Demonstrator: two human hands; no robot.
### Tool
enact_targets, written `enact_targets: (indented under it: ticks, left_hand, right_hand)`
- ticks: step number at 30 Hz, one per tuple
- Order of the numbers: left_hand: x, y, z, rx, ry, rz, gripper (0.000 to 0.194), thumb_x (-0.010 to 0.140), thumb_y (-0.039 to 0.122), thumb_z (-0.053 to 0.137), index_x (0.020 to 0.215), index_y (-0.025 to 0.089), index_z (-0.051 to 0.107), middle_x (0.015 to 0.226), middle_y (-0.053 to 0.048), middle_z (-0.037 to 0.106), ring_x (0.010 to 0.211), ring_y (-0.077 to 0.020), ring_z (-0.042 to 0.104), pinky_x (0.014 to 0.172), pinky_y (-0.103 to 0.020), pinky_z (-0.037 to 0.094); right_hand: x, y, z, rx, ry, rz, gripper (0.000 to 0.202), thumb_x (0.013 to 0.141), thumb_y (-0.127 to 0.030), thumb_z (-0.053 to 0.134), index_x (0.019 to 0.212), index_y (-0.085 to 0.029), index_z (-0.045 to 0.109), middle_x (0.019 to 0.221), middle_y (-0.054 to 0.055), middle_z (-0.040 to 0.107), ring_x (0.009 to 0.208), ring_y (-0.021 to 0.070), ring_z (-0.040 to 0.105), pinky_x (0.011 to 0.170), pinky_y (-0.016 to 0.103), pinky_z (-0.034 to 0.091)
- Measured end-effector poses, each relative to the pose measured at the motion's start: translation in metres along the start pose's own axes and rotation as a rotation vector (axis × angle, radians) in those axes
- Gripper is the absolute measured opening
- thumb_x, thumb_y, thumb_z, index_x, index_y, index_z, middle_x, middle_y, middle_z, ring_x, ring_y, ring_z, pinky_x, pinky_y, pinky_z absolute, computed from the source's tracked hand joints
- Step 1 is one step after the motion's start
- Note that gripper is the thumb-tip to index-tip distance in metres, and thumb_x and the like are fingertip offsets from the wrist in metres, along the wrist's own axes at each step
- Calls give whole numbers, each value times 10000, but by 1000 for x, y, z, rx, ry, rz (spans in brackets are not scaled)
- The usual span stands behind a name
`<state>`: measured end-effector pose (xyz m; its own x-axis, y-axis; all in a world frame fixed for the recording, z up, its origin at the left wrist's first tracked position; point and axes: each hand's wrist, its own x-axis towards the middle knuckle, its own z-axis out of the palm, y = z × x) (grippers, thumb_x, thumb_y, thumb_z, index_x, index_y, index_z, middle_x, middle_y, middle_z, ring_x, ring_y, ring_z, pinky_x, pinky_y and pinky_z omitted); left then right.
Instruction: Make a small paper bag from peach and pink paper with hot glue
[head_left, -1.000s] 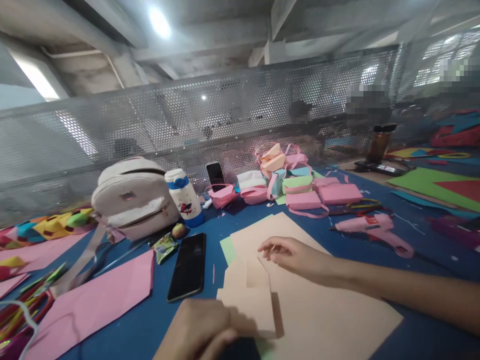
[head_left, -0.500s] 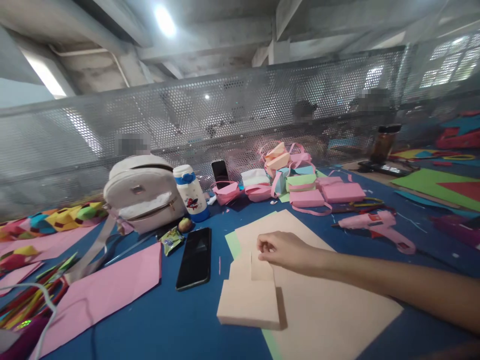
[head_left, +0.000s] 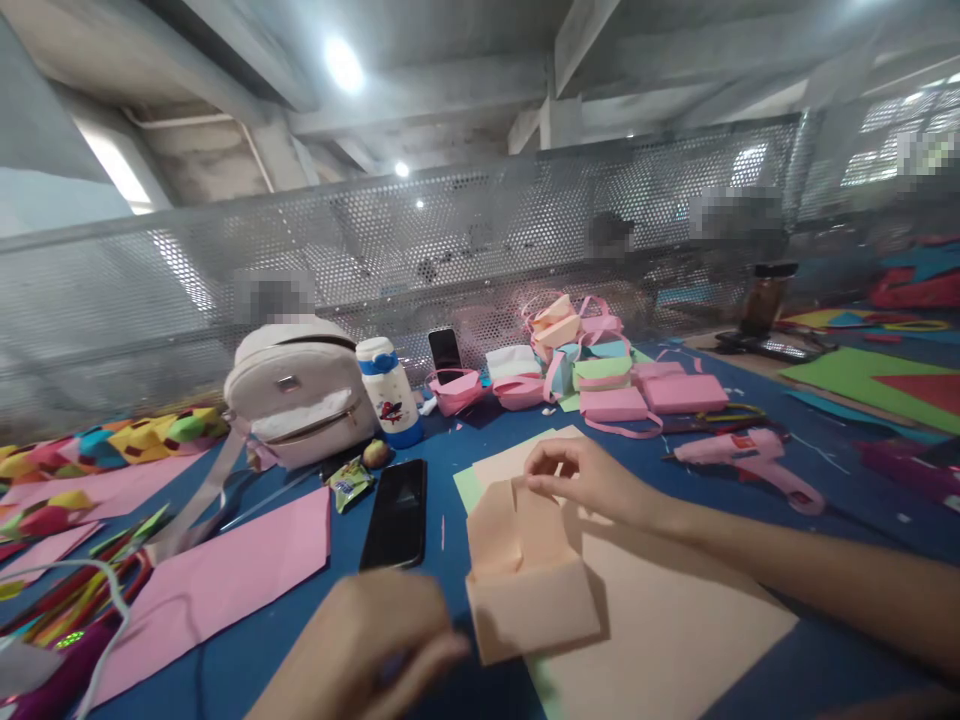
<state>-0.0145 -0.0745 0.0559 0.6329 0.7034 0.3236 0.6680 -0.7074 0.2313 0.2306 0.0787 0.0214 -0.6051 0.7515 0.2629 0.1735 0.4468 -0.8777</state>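
The right hand (head_left: 592, 478) reaches in from the right and pinches the upper flap of a folded peach paper piece (head_left: 525, 570) between thumb and fingertips, lifting that flap off the large peach sheet (head_left: 675, 620) beneath it. The folded piece sits tilted near the middle of the blue table (head_left: 315, 640), its lower block-shaped part resting on the sheet. The left hand (head_left: 375, 640) is curled close at the bottom edge, just left of the folded piece; it may be gripping something small and purple, but blur makes that uncertain. A black phone (head_left: 395, 513) lies just left, and a pink glue gun (head_left: 742, 458) lies well apart to the right.
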Motion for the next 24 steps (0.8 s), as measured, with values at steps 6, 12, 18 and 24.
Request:
enact_targets:
  ticks: [6,12,18,24]
  left_hand:
    - [60,-27,11,-282,223,-323,133,869,261,655,994,228,685,941,-30,678,812,-167,631,723,-239,473]
    - [82,-37,36,-456,340,-434,155,818,305,690,891,185,624,705,38,541,616,-117,494,555,-193,397]
    - [90,-39,41,-722,249,-467,357,804,479,682,711,135,702,668,-25,608,603,-127,510,525,-196,405]
    - [99,-32,32,-647,237,-471,357,798,445,670,648,123,702,547,5,577,534,-109,460,498,-194,326]
  right_hand:
    - [-7,-21,-4,-86,73,-84,201,845,-360,651,760,-180,681,727,17,661,666,147,569,598,261,378]
    - [-12,-27,-7,-88,80,-98,194,855,-335,639,740,-182,669,660,-9,621,613,130,536,577,253,368]
    - [-12,-20,-7,-60,32,-91,144,864,-291,629,794,-179,687,760,10,668,688,139,576,595,239,397]
    - [-9,-20,-2,15,-60,-86,264,888,-342,611,694,-164,634,602,-32,548,554,105,479,522,223,329]
